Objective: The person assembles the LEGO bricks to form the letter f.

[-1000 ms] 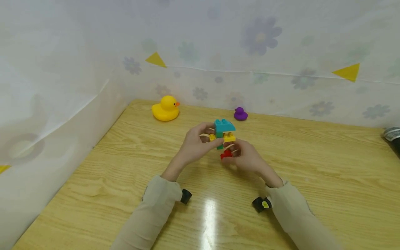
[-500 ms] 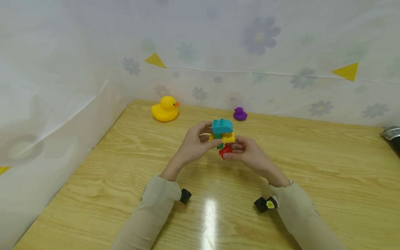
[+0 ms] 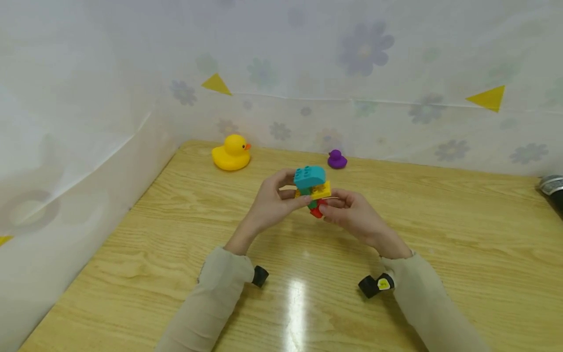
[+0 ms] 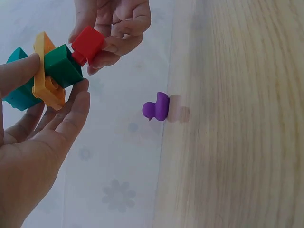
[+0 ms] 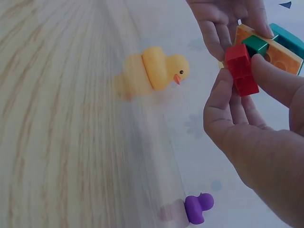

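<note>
My left hand (image 3: 273, 198) grips a stack of toy building bricks above the table. On top sits a teal curved brick (image 3: 310, 176), below it a yellow plate-like brick (image 3: 322, 189), and at the bottom a green brick (image 4: 63, 66). Thumb and fingers of that hand pinch the stack around the yellow piece. A red brick (image 5: 241, 70) is pinched between the thumb and fingers of my right hand (image 3: 356, 217). In the left wrist view the red brick meets the free end of the green one, set at an angle to it.
A large yellow rubber duck (image 3: 231, 153) stands at the table's back left. Behind the hands is a small purple duck (image 3: 336, 159). A dark object with a grey end (image 3: 552, 188) lies at the right edge. A flowered white curtain (image 3: 281, 58) hangs behind the wooden table (image 3: 176, 244).
The red brick has risen with my right hand from below the stack up against the green brick. The stack has tilted and turned slightly in my left hand.
</note>
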Tool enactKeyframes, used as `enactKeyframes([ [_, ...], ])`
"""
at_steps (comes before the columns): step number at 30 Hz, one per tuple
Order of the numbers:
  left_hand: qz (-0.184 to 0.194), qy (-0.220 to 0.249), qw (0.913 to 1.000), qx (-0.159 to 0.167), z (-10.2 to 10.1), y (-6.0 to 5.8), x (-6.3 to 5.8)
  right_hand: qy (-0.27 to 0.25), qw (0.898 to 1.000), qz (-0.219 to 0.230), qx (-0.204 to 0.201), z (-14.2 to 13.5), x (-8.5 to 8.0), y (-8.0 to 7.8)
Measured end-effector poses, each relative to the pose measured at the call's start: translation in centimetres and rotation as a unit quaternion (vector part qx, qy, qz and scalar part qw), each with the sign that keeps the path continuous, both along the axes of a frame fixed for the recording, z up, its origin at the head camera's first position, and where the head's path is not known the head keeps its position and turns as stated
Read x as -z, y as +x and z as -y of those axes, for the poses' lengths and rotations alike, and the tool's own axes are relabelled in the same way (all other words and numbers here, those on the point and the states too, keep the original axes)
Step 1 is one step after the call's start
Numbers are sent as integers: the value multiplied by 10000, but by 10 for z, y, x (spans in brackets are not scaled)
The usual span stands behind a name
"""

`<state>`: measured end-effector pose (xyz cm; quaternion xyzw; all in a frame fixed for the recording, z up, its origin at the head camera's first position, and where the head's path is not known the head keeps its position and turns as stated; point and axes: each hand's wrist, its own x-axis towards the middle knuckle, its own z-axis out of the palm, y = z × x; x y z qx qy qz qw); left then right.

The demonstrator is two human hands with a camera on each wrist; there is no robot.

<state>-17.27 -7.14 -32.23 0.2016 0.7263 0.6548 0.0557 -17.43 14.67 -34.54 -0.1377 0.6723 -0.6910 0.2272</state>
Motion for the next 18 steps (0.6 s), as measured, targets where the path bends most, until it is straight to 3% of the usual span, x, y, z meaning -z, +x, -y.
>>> enactKeyframes([
  [5,53,153,9998,125,0,1,-1,-602,9966,565,28,-1,2,-2],
  [10,69,92,9998,181,1,0,0,-1235,9869,1037,76,-1,3,-3],
  [18,-284,-209,9993,145,2,-1,1,-1853,9716,1474,-22,-4,1,-3],
])
